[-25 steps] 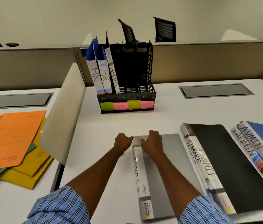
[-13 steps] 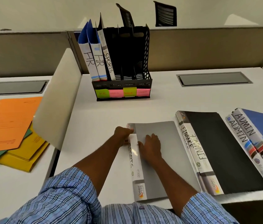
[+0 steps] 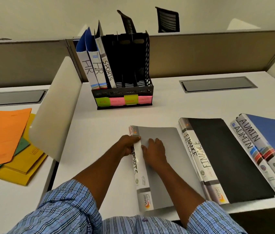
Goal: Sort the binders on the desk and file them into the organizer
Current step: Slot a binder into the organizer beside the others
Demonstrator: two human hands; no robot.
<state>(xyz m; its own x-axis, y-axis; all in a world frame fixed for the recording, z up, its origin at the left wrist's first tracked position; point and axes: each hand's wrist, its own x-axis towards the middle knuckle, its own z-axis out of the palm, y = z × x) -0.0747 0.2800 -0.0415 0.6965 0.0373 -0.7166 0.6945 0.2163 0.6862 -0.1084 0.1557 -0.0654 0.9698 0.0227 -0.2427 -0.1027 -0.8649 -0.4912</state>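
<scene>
A grey SPORTS binder [image 3: 163,166] lies flat on the white desk [image 3: 99,132] in front of me. My left hand [image 3: 128,144] grips its spine near the far end, fingers curled over the edge. My right hand [image 3: 153,151] rests on the grey cover beside the spine. To the right lie a black FINANCE binder [image 3: 221,157] and two blue ADMIN binders [image 3: 268,146]. The black organizer [image 3: 130,92] stands at the back with two HR binders [image 3: 91,65] and one SPORTS binder [image 3: 107,68] in its left slots.
A white divider panel [image 3: 57,115] rises on the left. Beyond it lie orange [image 3: 1,132], green and yellow folders. Grey partition walls close the back, with a cable hatch [image 3: 217,84] set in the desk at the right.
Both hands slid back along the grey binder's spine from its far end. The binder itself stays flat on the desk, and my view has lifted slightly.
</scene>
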